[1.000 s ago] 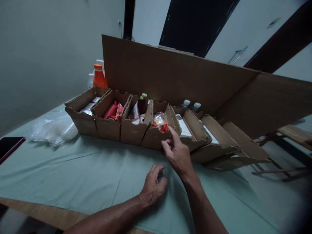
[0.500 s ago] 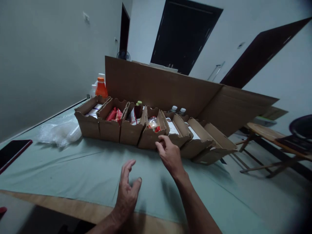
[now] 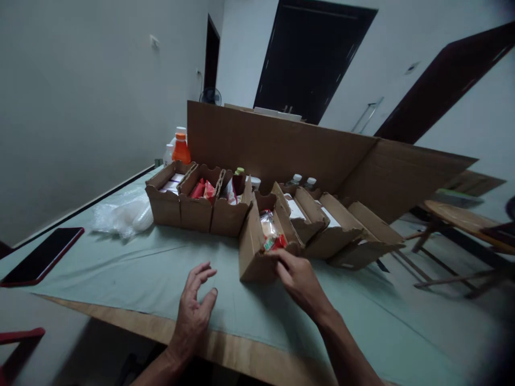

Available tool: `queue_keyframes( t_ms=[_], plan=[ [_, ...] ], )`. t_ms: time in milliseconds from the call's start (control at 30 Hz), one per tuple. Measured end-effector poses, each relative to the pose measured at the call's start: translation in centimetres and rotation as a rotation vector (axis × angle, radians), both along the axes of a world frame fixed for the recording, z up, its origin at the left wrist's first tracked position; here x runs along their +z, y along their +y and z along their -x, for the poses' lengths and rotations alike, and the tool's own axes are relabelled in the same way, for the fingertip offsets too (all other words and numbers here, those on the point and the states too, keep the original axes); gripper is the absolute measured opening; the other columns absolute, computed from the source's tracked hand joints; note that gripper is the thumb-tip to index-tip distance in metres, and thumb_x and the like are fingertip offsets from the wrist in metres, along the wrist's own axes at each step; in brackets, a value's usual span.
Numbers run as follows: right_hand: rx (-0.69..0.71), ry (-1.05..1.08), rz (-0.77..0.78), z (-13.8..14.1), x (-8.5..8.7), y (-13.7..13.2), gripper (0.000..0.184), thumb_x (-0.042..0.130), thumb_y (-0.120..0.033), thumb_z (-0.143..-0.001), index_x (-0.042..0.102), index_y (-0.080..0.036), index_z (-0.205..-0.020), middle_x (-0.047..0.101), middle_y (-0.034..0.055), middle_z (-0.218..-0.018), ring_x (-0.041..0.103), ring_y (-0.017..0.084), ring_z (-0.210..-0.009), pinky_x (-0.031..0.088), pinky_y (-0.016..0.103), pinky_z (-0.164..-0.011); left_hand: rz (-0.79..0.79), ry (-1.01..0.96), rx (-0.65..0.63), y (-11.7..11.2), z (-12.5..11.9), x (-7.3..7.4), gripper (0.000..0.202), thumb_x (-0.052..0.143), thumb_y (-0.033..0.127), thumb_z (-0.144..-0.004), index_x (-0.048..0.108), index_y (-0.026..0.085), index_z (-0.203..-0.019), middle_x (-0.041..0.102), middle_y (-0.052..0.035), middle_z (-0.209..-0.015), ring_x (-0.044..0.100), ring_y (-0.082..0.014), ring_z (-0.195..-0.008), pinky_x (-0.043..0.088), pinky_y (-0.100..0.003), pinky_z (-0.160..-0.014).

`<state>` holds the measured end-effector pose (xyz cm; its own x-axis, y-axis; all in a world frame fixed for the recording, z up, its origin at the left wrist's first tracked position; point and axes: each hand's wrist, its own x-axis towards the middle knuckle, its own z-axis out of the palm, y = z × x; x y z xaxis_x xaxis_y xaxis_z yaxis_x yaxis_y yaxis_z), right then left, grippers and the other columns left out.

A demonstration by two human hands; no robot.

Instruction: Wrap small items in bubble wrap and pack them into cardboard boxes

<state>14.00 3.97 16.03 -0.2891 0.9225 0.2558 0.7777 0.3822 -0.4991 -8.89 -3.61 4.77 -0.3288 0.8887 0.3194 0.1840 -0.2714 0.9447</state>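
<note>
My right hand (image 3: 300, 279) pinches the front edge of a cardboard box (image 3: 257, 260), which juts forward from the row. Inside that box lie clear-wrapped packets (image 3: 269, 225) and a red packet (image 3: 278, 242). My left hand (image 3: 195, 305) hovers over the cloth near the table's front edge, fingers apart and holding nothing. To the left of the pulled box stand cardboard boxes with red packets (image 3: 203, 189), a white-and-red packet (image 3: 232, 192) and white cartons (image 3: 173, 184). On its right are boxes with white items (image 3: 295, 209) inside.
A tall cardboard panel (image 3: 281, 142) rises behind the row, with an orange bottle (image 3: 181, 150) at its left end. Bubble wrap (image 3: 126, 214) and a phone (image 3: 43, 256) lie on the green cloth (image 3: 132, 273). A wooden stool (image 3: 462, 220) stands right.
My right hand has taken hold of the box with the clear and red packets and drawn it forward out of the row. My left hand stays open. The view has shifted slightly.
</note>
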Motion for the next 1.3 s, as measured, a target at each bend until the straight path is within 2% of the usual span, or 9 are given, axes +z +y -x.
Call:
queue_keyframes(
  t_ms=[100, 167, 267, 400, 567, 700, 867, 1100, 1300],
  plan=[
    [0.01, 0.062, 0.123, -5.1, -0.1, -5.8, 0.031, 0.048, -0.04, -0.085, 0.076, -0.028, -0.09, 0.076, 0.0036, -0.082, 0.071, 0.023, -0.073, 0.055, 0.033, -0.068, 0.013, 0.005, 0.0, 0.7, 0.6, 0.0, 0.028, 0.057, 0.024, -0.085, 0.066, 0.023, -0.112, 0.056, -0.0109, -0.137, 0.056, -0.028, -0.125, 0.047, -0.047, -0.101],
    [-0.196, 0.138, 0.085, -9.1, -0.5, -8.9, 0.028, 0.056, -0.049, -0.08, 0.077, -0.031, -0.087, 0.077, 0.0056, -0.085, 0.073, 0.027, -0.077, 0.059, 0.038, -0.069, 0.015, 0.009, -0.035, 1.1, 0.3, 0.2, 0.031, 0.057, 0.024, -0.086, 0.064, 0.023, -0.116, 0.055, -0.0111, -0.139, 0.055, -0.0279, -0.125, 0.047, -0.046, -0.1],
    [-0.538, 0.348, -0.056, -14.2, -2.1, -12.5, 0.048, 0.069, -0.055, -0.071, 0.071, -0.032, -0.114, 0.077, 0.0096, -0.104, 0.073, 0.031, -0.091, 0.061, 0.044, -0.078, -0.003, 0.005, -0.138, 2.1, -0.9, 0.8, 0.044, 0.059, 0.026, -0.085, 0.058, 0.024, -0.129, 0.05, -0.0115, -0.145, 0.052, -0.0291, -0.131, 0.046, -0.047, -0.104],
    [-0.611, 0.461, 0.065, -15.2, -5.2, -15.0, 0.081, 0.078, -0.056, -0.062, 0.058, -0.025, -0.134, 0.072, 0.0153, -0.119, 0.071, 0.034, -0.103, 0.062, 0.042, -0.079, 0.01, -0.009, -0.33, 4.8, -3.8, 1.9, 0.071, 0.063, 0.03, -0.081, 0.04, 0.025, -0.148, 0.04, -0.0117, -0.157, 0.04, -0.0314, -0.142, 0.034, -0.052, -0.116],
    [-0.572, 0.293, 0.195, -10.8, -8.5, -13.1, 0.053, 0.068, -0.061, -0.067, 0.071, -0.021, -0.101, 0.076, 0.0145, -0.099, 0.071, 0.036, -0.098, 0.058, 0.048, -0.089, 0.068, -0.052, -0.52, 6.3, -6.9, 1.8, 0.073, 0.063, 0.033, -0.079, 0.04, 0.019, -0.147, 0.05, -0.0121, -0.15, 0.045, -0.0317, -0.14, 0.034, -0.049, -0.118],
    [-0.597, 0.254, 0.05, -9.7, -10.1, -10.7, 0.052, 0.062, -0.062, -0.073, 0.071, -0.022, -0.106, 0.075, 0.0148, -0.109, 0.064, 0.038, -0.116, 0.053, 0.052, -0.098, 0.057, -0.06, -0.378, 3.4, -6.1, -1.2, 0.07, 0.064, 0.034, -0.081, 0.041, 0.018, -0.145, 0.053, -0.0136, -0.146, 0.046, -0.0324, -0.139, 0.037, -0.046, -0.116],
    [-0.441, 0.272, -0.008, -9.9, -10.7, -7.3, 0.054, 0.061, -0.056, -0.078, 0.067, -0.022, -0.121, 0.071, 0.0125, -0.121, 0.06, 0.035, -0.124, 0.048, 0.051, -0.104, 0.027, -0.015, -0.261, 1.1, -3.6, -4.2, 0.068, 0.062, 0.036, -0.084, 0.041, 0.02, -0.146, 0.056, -0.0137, -0.139, 0.045, -0.0331, -0.139, 0.037, -0.047, -0.116],
    [-0.391, 0.429, 0.079, -10.9, -11.0, -1.3, 0.042, 0.065, -0.051, -0.073, 0.068, -0.019, -0.1, 0.076, 0.0129, -0.101, 0.07, 0.032, -0.096, 0.056, 0.041, -0.083, -0.043, 0.095, -0.297, 5.9, -4.2, -3.4, 0.069, 0.062, 0.032, -0.085, 0.037, 0.022, -0.149, 0.048, -0.0139, -0.149, 0.049, -0.0327, -0.134, 0.04, -0.051, -0.112],
    [-0.447, 0.502, 0.107, -10.3, -13.3, -1.3, 0.043, 0.063, -0.053, -0.078, 0.064, -0.02, -0.105, 0.077, 0.011, -0.102, 0.071, 0.028, -0.093, 0.057, 0.037, -0.08, 0.093, 0.147, -0.215, 7.0, -5.5, -4.7, 0.062, 0.056, 0.023, -0.085, 0.043, 0.021, -0.145, 0.053, -0.0149, -0.144, 0.053, -0.0311, -0.13, 0.049, -0.046, -0.105]
  ],
)
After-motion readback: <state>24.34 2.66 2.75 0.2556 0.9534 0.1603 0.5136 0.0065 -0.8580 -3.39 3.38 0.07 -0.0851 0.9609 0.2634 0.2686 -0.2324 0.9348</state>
